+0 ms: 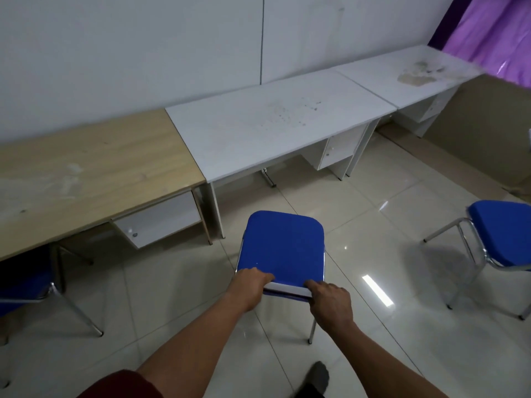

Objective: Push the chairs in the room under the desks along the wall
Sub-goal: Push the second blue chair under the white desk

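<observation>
A blue-cushioned chair (pixel 283 248) with chrome legs stands on the tiled floor in front of me, a short way out from the middle white desk (pixel 267 130). My left hand (pixel 248 285) grips the top edge of its backrest at the left end. My right hand (pixel 330 304) grips the same edge at the right end. A second blue chair (pixel 500 234) stands free on the floor at the right. A third blue chair (pixel 23 285) sits partly under the wooden desk (pixel 86 170) at the left.
Three desks line the white wall: wooden at left, white in the middle, another white desk (pixel 408 73) at far right. Each has a small drawer unit beneath. A purple curtain (pixel 494 35) hangs at top right. My foot (pixel 317 376) is on the glossy tiles.
</observation>
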